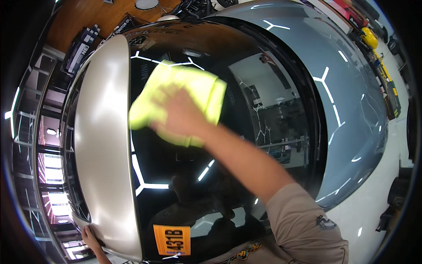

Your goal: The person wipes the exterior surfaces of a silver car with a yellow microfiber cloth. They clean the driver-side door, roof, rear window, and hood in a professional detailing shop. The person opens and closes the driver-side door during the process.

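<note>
My right hand (178,112), smeared by motion, presses a bright yellow-green microfiber cloth (200,88) against the dark windshield (220,163) of a car. The cloth is spread out under the palm and fingers, with folded layers at its right edge. At the lower left, my left hand (90,237) rests at the side edge of the champagne-coloured roof (103,141), fingers lying along it with nothing seen in them. An orange label (172,240) with dark print sits at the near lower corner of the windshield.
The grey-blue hood (351,110) curves away on the right, past the black cowl (314,119). Ceiling lights and surroundings reflect in the glass. Black boxes (81,48) stand beyond the car at the upper left. A yellow object (370,38) and tools line the far right.
</note>
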`<move>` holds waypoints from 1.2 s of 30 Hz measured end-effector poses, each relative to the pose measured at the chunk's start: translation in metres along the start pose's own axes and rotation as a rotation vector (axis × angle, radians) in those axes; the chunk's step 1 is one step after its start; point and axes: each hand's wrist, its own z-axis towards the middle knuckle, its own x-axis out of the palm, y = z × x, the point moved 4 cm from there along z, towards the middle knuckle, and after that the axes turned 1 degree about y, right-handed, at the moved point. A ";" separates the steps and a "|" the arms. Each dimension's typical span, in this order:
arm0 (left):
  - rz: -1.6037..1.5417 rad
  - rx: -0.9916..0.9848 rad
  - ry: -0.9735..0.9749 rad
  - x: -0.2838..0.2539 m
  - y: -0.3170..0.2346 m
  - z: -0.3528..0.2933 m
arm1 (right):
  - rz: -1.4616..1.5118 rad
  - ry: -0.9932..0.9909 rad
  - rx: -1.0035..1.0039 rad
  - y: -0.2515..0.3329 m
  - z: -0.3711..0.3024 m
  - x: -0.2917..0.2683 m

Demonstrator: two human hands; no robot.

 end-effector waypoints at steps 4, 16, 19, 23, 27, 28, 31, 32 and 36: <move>-0.122 -0.147 -0.030 0.016 -0.003 0.002 | -0.285 0.108 0.688 -0.230 0.041 -0.045; -0.098 -0.117 -0.060 0.020 -0.024 -0.012 | -0.399 -0.102 1.016 -0.287 -0.323 -0.154; 0.041 -0.119 -0.056 0.021 -0.027 -0.018 | -0.360 -0.119 0.961 -0.159 -0.403 -0.135; 0.061 0.075 -0.177 0.021 -0.004 -0.017 | -0.324 -0.223 1.224 0.023 -0.490 -0.061; -0.067 -0.156 0.058 0.039 0.052 -0.017 | -0.151 -0.150 1.015 0.152 -0.456 0.019; -0.077 -0.156 0.038 0.043 0.059 -0.020 | -0.193 -0.031 0.742 0.174 -0.420 0.029; -0.181 -0.115 -0.003 0.044 0.056 -0.032 | -0.255 0.397 0.350 0.179 -0.301 0.043; -0.197 -0.007 0.094 0.048 0.045 -0.038 | -0.277 0.337 0.358 0.159 -0.262 0.036; -0.257 0.278 0.340 0.031 -0.006 -0.055 | -0.297 -0.115 0.622 0.044 -0.228 -0.015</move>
